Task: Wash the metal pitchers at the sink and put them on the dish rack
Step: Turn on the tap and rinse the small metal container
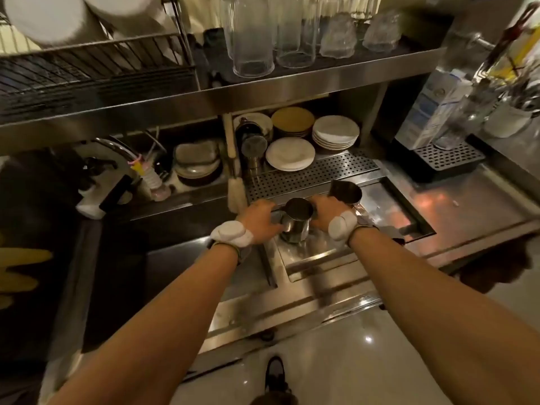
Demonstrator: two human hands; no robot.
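Two pitchers unwashed, one in both hands

Up at far left the rack (96, 68) already carries white plates, with free wires along its front. Below it lies the sink (122, 267), dark, with the tap (111, 144) at its back corner; no water can be seen running. Right of the basin, on the steel drain tray (318, 261), the left hand (257, 220) wraps the left side of the near pitcher (295, 220), thumb on its wall. That pitcher stands upright, mouth open to the camera. The right hand (327, 214) curls against its other side, so the two hands enclose it between them. Just behind the right hand stands the far pitcher (346, 192), also upright, untouched as far as the blur allows. A carton (432, 112) sits well off to the right.

Judging by this, the step is the pick-up, before any washing. Next the near pitcher must be lifted and carried left over the basin's edge to the tap, kept level in case liquid is left inside. One hand will have to come free for the water.
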